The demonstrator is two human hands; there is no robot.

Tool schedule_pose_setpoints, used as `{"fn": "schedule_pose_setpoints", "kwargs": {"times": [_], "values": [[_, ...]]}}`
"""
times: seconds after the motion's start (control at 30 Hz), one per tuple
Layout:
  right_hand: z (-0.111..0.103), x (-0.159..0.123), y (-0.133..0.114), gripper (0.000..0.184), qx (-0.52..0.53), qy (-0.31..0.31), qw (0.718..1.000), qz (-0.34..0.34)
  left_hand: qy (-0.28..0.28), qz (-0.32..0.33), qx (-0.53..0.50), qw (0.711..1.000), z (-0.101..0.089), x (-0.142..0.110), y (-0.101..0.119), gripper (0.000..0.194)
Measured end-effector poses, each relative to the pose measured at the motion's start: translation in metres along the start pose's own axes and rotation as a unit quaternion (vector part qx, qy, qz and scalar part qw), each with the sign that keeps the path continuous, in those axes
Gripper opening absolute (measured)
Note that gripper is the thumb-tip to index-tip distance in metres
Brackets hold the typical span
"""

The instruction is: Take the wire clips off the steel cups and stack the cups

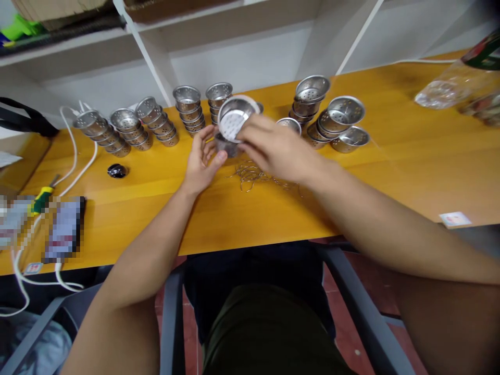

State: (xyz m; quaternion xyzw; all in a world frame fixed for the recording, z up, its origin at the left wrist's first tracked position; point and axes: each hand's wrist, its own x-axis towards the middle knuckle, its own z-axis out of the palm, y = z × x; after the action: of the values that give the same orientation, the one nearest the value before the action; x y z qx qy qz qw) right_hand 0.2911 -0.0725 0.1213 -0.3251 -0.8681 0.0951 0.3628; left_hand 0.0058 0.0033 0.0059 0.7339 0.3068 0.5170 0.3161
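Observation:
My right hand [273, 148], somewhat blurred, pinches the rim of a perforated metal cup [232, 122], which is tilted with its holed bottom showing. Just below it is a second metal cup [227, 148], partly hidden by the first cup and my fingers. Curled around the left side of that lower cup is my left hand [203, 161], its thumb in front. A loose heap of thin bent wires [250, 174] lies on the table by my right hand. Another cup [289, 125] stands behind my right wrist, partly covered.
Several stacks of perforated cups [167, 130] line the back of the wooden table [250, 219]; more stacks [339, 117] stand right. At left are a shiny black object [117, 171], a phone [64, 229], a screwdriver [42, 200] and white cables. A plastic bottle [445, 86] lies far right.

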Motion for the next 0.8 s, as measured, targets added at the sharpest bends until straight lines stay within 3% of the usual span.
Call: {"fn": "schedule_pose_setpoints", "kwargs": {"times": [0.1,0.2,0.43,0.53,0.8], "values": [[0.039,-0.001,0.000,0.027,0.069,-0.036,0.997,-0.027,-0.005,-0.002,-0.001,1.000,-0.001,0.001,0.019,0.122],[0.055,-0.005,0.005,0.023,0.120,-0.019,0.992,-0.035,-0.021,-0.023,-0.021,0.999,-0.005,0.002,0.027,0.120],[0.034,-0.014,0.020,0.020,0.066,-0.076,0.995,-0.022,-0.068,-0.057,-0.064,0.994,0.000,0.005,0.031,0.109],[0.027,-0.014,0.022,0.024,0.063,-0.066,0.996,-0.006,-0.068,-0.062,-0.054,0.994,-0.001,0.005,0.035,0.103],[0.021,-0.013,0.032,0.009,0.052,-0.035,0.994,-0.087,-0.093,-0.036,-0.050,0.994,-0.003,0.004,0.034,0.090]]}}
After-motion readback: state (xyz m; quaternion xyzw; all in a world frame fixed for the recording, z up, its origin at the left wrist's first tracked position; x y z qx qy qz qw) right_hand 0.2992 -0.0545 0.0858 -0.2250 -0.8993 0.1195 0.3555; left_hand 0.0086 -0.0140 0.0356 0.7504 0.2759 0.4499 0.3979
